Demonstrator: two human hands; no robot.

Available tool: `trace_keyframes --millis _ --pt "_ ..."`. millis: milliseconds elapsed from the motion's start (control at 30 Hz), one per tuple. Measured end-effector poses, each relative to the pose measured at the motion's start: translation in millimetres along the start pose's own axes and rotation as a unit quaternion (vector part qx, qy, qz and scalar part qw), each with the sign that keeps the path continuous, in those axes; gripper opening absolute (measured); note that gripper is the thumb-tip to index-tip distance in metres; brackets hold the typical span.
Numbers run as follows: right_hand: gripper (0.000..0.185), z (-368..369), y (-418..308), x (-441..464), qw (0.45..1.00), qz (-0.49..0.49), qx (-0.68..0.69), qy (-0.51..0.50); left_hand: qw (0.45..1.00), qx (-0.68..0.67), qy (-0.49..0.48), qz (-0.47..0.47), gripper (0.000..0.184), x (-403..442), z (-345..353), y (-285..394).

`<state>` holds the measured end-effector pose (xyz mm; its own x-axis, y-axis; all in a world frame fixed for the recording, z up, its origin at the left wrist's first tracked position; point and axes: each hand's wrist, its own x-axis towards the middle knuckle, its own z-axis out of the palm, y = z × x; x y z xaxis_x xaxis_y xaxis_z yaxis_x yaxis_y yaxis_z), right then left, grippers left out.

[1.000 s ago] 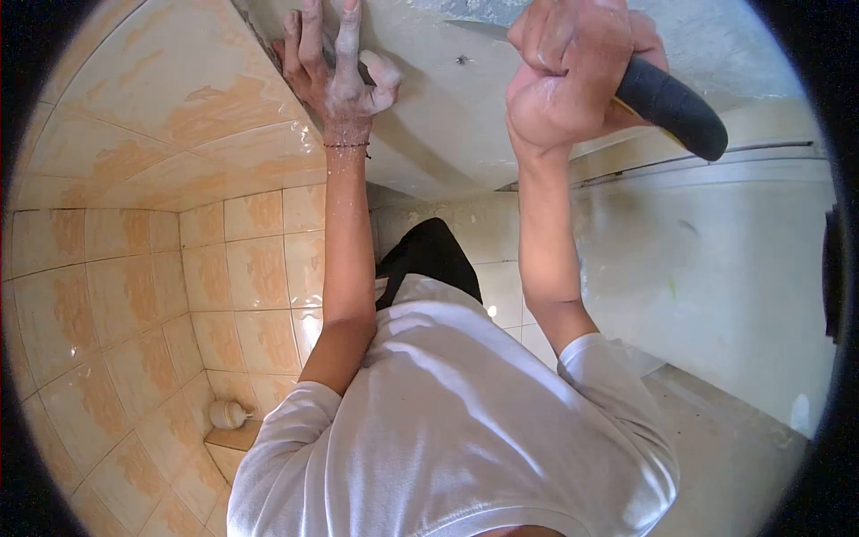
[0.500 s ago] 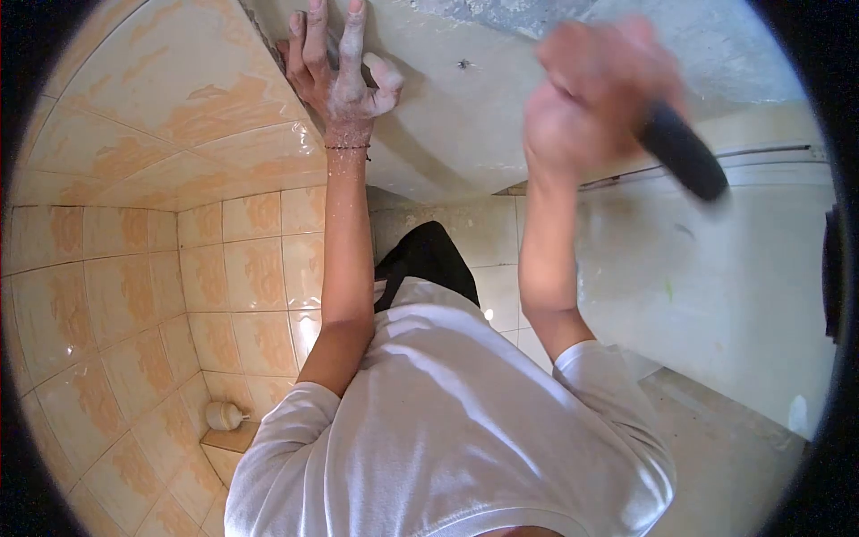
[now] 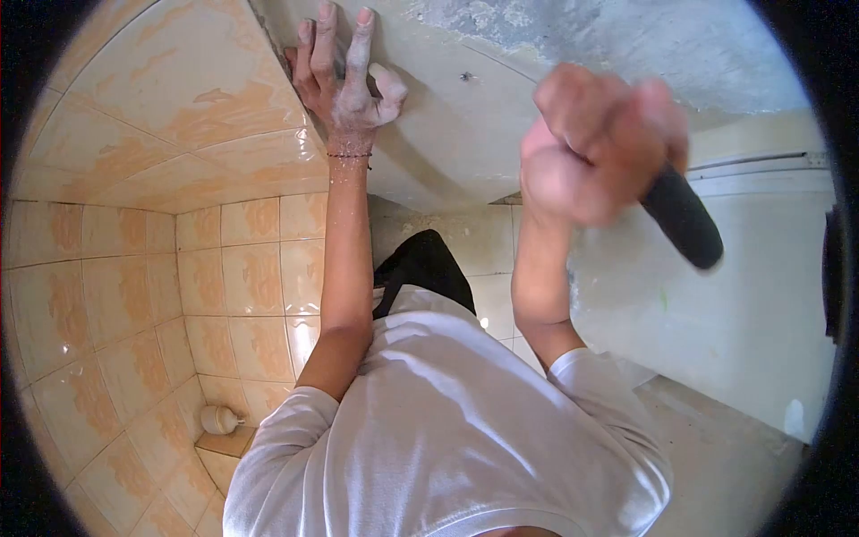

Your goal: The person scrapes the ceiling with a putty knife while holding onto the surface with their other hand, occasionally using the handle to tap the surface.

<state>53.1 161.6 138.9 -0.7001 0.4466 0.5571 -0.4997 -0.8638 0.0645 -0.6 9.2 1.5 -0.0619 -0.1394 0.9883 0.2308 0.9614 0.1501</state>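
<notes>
Black-handled tool (image 3: 684,219) is sitting in the grip of the right hand (image 3: 608,148), its rounded handle end sticking out below the fist and slanting down toward the right; its other end is hiding behind the fingers, so its shape cannot be told. The right hand is clamping round the handle with curled fingers and is showing blurred. Well apart from it and from the tool, the left hand (image 3: 349,98) is resting with spread fingers on a pale grey surface (image 3: 447,125), holding nothing that shows. White dust is coating its fingers and thumb, and a thin dark cord (image 3: 349,156) is circling its wrist.

Between the hands, a small dark mark (image 3: 466,77) is standing out on the pale surface. Above the right fist, a rough grey patch (image 3: 626,45) is spreading toward the top right. Cream-and-orange tiles (image 3: 161,116) are running along the left side, just beside the left hand.

Nearer the body, the person is wearing a white shirt (image 3: 483,430), and black cloth (image 3: 429,268) is showing between the forearms. At lower left, a white rounded object (image 3: 217,419) is resting on a small ledge (image 3: 224,442). At right, a smooth pale panel (image 3: 707,295) is extending below a narrow strip (image 3: 761,163).
</notes>
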Motion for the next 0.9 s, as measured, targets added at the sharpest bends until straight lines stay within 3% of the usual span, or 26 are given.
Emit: trace_keyframes --millis 33,67,100,133,300,367,433,533,600,633,700,733,800,833,900 --pt "0.024 -5 1 5 1.000 0.003 0.002 0.000 1.000 0.003 -0.006 0.003 0.060 1 -2 1" --pt "0.024 -14 0 16 0.967 -0.047 -0.185 -0.171 1.000 0.005 -0.006 0.004 0.060 1 -1 -1" --pt "0.025 -10 2 21 0.867 -0.095 -0.361 -0.329 1.000 0.012 -0.003 0.001 0.060 -1 1 -3" --pt "0.030 1 17 7 0.905 -0.032 -0.404 -0.131 1.000 0.018 0.000 -0.001 0.061 -2 2 -3" --pt "0.035 -24 11 4 0.909 0.026 -0.376 -0.180 1.000 0.003 -0.006 0.003 0.061 -4 1 -5" --pt "0.032 -27 4 6 0.894 0.007 -0.356 -0.272 1.000 0.006 -0.002 0.003 0.060 -4 1 -6" --pt "0.035 -23 -1 8 0.897 0.037 -0.327 -0.295 0.999 0.034 -0.019 0.008 0.062 -3 -2 -4" --pt "0.041 -26 0 17 0.885 -0.017 -0.342 -0.315 0.999 0.025 -0.027 0.002 0.064 -3 -4 -4" --pt "0.044 -37 -4 31 0.791 -0.190 -0.479 -0.331 0.999 0.021 -0.026 0.002 0.064 -4 -3 -4" --pt "0.044 -40 -16 33 0.791 -0.191 -0.477 -0.332 0.999 0.022 -0.028 0.002 0.063 -5 -2 -4" --pt "0.040 -45 -52 28 0.727 -0.096 -0.604 -0.313 0.999 0.026 -0.027 0.003 0.063 -5 -4 -5" --pt "0.040 -55 -69 26 0.728 -0.097 -0.601 -0.315 0.999 0.030 -0.033 0.002 0.063 -5 -5 -5" --pt "0.035 -71 -101 19 0.713 0.041 -0.660 -0.234 0.999 0.036 -0.037 0.001 0.062 -5 -5 -4" --pt "0.035 -68 -108 15 0.713 0.040 -0.659 -0.235 0.999 0.035 -0.039 -0.001 0.062 -5 -5 -5" --pt "0.035 -65 -117 11 0.753 0.191 -0.609 -0.159 0.999 0.034 -0.040 -0.003 0.062 -5 -6 -4"
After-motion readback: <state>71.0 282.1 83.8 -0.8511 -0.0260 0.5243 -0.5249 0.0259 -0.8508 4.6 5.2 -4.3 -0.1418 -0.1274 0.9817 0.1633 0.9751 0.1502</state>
